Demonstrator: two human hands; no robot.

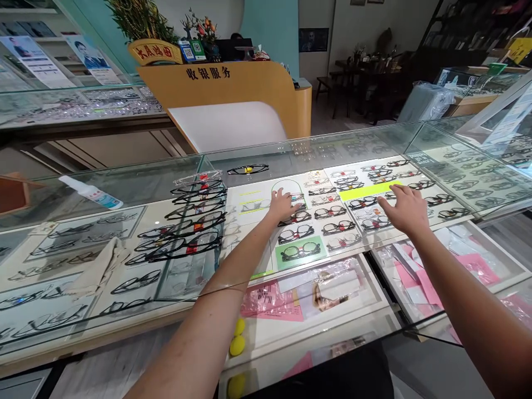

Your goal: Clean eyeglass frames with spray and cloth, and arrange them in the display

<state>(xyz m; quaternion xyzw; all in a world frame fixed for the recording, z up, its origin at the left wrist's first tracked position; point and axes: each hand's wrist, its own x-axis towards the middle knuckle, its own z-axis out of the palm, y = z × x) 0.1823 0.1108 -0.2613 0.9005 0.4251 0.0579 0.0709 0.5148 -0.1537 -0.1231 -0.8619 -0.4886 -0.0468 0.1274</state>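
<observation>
My left hand (284, 205) rests palm down with its fingers apart, on or just above rows of black eyeglass frames (296, 233) on a white display board (249, 208) inside a glass case. My right hand (405, 209) is spread palm down further right, next to a lime-green strip (368, 190) and close to more eyeglass frames (376, 223). Neither hand holds anything. A pair of glasses on a green card (300, 250) lies below my left hand. A stack of black frames (195, 216) sits to the left.
Open drawers below the case hold pink papers and plastic bags (274, 296). Yellow sponges (238, 339) lie near them. A spray bottle (91, 193) and a beige cloth (97, 271) are on the left. Glass panels (124, 183) surround the display, and a cashier counter (220, 83) stands behind.
</observation>
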